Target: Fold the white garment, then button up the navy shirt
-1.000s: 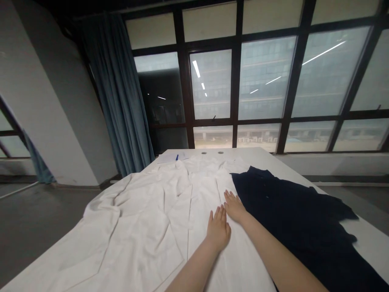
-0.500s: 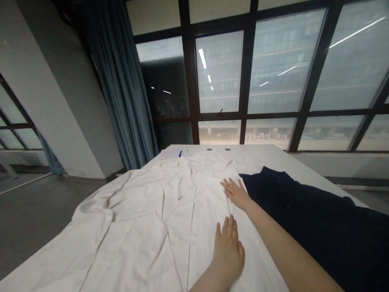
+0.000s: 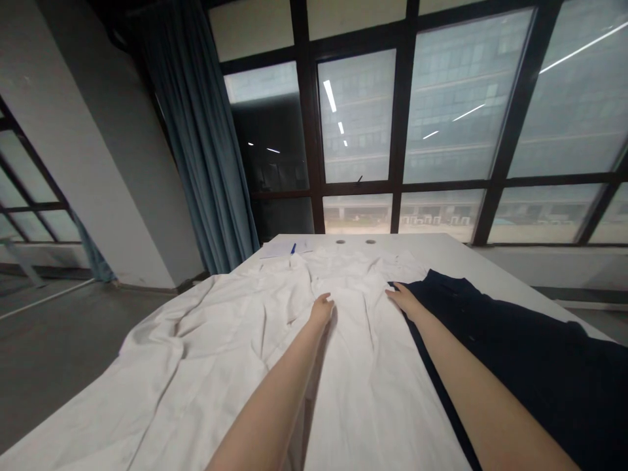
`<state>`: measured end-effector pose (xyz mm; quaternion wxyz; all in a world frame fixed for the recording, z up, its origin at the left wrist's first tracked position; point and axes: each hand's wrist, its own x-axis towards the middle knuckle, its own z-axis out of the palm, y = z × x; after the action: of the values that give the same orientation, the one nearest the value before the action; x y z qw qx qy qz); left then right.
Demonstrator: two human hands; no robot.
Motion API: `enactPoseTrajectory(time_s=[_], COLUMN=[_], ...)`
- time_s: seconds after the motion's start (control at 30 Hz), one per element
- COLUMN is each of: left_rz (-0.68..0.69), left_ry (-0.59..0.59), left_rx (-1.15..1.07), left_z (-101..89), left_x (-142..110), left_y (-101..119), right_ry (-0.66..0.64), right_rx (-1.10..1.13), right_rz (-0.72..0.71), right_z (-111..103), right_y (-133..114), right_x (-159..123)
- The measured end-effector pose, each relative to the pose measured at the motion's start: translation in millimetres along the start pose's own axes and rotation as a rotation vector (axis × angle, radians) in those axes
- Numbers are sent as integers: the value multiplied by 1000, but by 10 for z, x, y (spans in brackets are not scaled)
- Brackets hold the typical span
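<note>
A large white garment (image 3: 235, 353) lies spread and creased over the white table (image 3: 441, 252). Both my arms reach far forward across it. My left hand (image 3: 321, 307) rests on the cloth near its far end, fingers curled down into a fold as if pinching it. My right hand (image 3: 403, 298) lies about a hand's width to the right, fingers stretched out flat along the white garment's right edge. There it meets a dark navy garment (image 3: 530, 353) that covers the table's right side.
At the table's far end lie a sheet of paper (image 3: 279, 250) with a blue pen (image 3: 293, 248), next to two round cable holes (image 3: 354, 241). Beyond are tall dark-framed windows and a blue curtain (image 3: 206, 150). Grey floor drops away on the left.
Both hands slid forward up the white garment. The left hand went from lying flat near me to curled on the cloth far ahead. The right hand shifted right to the garment's edge.
</note>
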<state>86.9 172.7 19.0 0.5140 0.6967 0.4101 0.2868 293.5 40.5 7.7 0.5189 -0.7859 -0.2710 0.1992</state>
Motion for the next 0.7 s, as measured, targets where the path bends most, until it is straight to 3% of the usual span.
enactPoseTrajectory(time_s=[0.13, 0.23, 0.5, 0.7], left_rz=[-96, -85, 137, 321], left_ry=[-55, -144, -334, -426], left_rx=[-3, -23, -84, -39], left_z=[104, 166, -37, -188], left_x=[273, 344, 419, 266], left_y=[-1, 27, 368, 658], right_ry=[9, -31, -201, -311], right_rx=[131, 204, 324, 261], right_rz=[34, 51, -56, -200], right_z=[98, 83, -249, -498], right_y=[17, 4, -305, -521], right_x=[88, 159, 60, -202])
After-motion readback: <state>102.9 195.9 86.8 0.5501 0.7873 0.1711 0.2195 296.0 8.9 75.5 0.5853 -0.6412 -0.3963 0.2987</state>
